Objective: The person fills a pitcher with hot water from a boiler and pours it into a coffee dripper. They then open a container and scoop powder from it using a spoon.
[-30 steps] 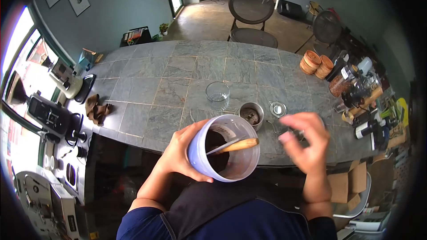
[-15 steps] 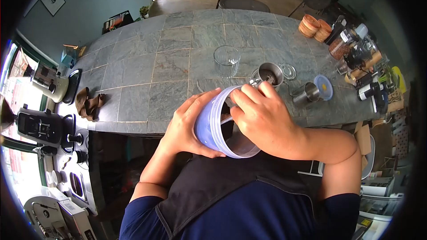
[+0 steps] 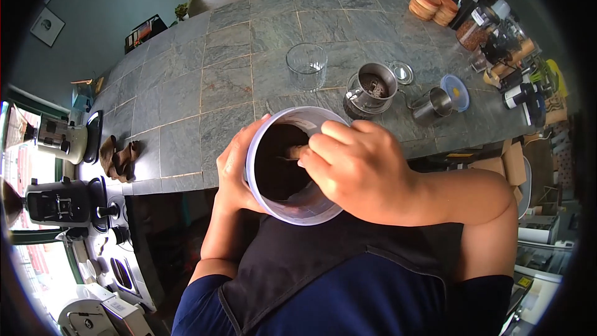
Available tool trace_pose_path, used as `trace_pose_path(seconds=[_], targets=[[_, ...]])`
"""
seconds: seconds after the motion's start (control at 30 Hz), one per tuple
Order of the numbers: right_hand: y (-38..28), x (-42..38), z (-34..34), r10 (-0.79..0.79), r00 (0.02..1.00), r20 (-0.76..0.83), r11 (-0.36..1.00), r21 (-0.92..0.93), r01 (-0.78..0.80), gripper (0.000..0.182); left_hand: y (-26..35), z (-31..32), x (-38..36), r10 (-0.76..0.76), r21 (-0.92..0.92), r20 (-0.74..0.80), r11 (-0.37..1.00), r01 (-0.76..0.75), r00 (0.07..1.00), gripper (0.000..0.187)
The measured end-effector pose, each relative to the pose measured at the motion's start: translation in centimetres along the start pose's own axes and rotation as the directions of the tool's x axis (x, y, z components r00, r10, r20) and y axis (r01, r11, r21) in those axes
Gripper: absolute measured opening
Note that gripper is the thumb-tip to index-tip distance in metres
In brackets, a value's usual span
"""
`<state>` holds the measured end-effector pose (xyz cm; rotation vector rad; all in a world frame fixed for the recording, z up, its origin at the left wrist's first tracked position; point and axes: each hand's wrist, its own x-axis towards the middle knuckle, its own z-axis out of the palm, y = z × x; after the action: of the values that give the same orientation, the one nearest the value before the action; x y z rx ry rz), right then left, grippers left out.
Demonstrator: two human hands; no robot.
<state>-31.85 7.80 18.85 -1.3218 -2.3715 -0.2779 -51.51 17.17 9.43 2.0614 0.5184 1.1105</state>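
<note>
My left hand (image 3: 235, 165) is wrapped round the left side of a translucent tub (image 3: 298, 216), tilted so that its mouth shows. Dark brown powder (image 3: 277, 177) lies inside. Over the tub's opening, my right hand (image 3: 357, 171) pinches the handle of a small scoop (image 3: 297, 152), whose far end is in or by the powder. Beyond the tub stand an empty-looking clear glass (image 3: 307, 68) and a metal filter cup (image 3: 377, 78) with dark contents, set on a glass vessel (image 3: 362, 109). A steel cup (image 3: 432, 109) is to their right.
A blue-rimmed lid (image 3: 455, 92) and a small glass lid (image 3: 402, 73) lie on the tiled counter (image 3: 230, 99). Jars (image 3: 477, 28) and wooden containers (image 3: 425, 4) stand at the right. A brown cloth (image 3: 118, 158) and grinders (image 3: 59, 202) are at the left.
The tub has tilted toward the camera, so more of the powder shows. My right hand has moved slightly down, and the scoop is now in view. The whole view has shifted.
</note>
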Motion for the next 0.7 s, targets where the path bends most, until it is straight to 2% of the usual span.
trace_pose_path(seconds=[0.07, 0.1, 0.13, 0.27, 0.33, 0.37, 0.5, 0.6, 0.63, 0.7], targets=[[-0.2, 0.1, 0.2, 0.002, 1.0, 0.009, 1.0, -0.025, -0.002, 0.01, -1.3, 0.2, -0.3, 0.088, 0.084, -0.047, 0.993, -0.084, 0.995, 0.104], [-0.4, 0.0, 0.6, 0.009, 1.0, -0.026, 1.0, -0.014, -0.01, 0.007, -1.6, 0.4, -0.8, -0.015, 0.008, -0.095, 1.0, 0.016, 0.995, 0.101], [-0.4, -0.1, 0.8, 0.016, 0.998, -0.062, 1.0, -0.003, -0.016, 0.009, -1.7, 0.4, -0.9, -0.016, 0.007, -0.092, 1.0, 0.017, 0.996, 0.101], [-0.4, -0.2, 0.1, 0.037, 0.999, -0.032, 0.999, -0.001, -0.037, 0.008, -2.0, 0.2, -0.5, -0.03, -0.034, -0.109, 0.999, 0.026, 0.994, 0.101], [-0.3, -0.3, 0.1, 0.101, 0.993, -0.065, 0.994, 0.053, -0.097, 0.007, -2.3, 0.0, 0.3, 0.183, 0.171, -0.05, 0.97, -0.172, 0.982, 0.101], [-0.2, -0.5, 0.2, 0.127, 0.99, -0.061, 0.984, 0.134, -0.118, 0.01, -2.6, 0.2, 0.6, 0.226, 0.133, -0.057, 0.967, -0.217, 0.972, 0.101], [0.1, -0.8, 0.5, 0.181, 0.981, -0.067, 0.979, 0.108, -0.173, 0.011, -2.7, 0.3, 0.4, 0.198, 0.165, -0.06, 0.969, -0.186, 0.978, 0.09], [-0.2, -0.7, 0.7, 0.193, 0.98, -0.048, 0.979, 0.071, -0.19, 0.008, -3.3, 0.5, -0.1, 0.237, 0.179, -0.12, 0.96, -0.214, 0.964, 0.091], [-0.3, -0.7, 0.9, 0.197, 0.979, -0.049, 0.978, 0.074, -0.193, 0.008, -3.5, 0.7, -0.5, 0.188, 0.189, -0.149, 0.969, -0.158, 0.971, 0.094], [-0.8, -0.4, 1.7, 0.116, 0.992, -0.051, 0.993, 0.031, -0.115, 0.004, -3.2, 0.3, -0.3, 0.212, 0.182, -0.115, 0.965, -0.19, 0.971, 0.093]])
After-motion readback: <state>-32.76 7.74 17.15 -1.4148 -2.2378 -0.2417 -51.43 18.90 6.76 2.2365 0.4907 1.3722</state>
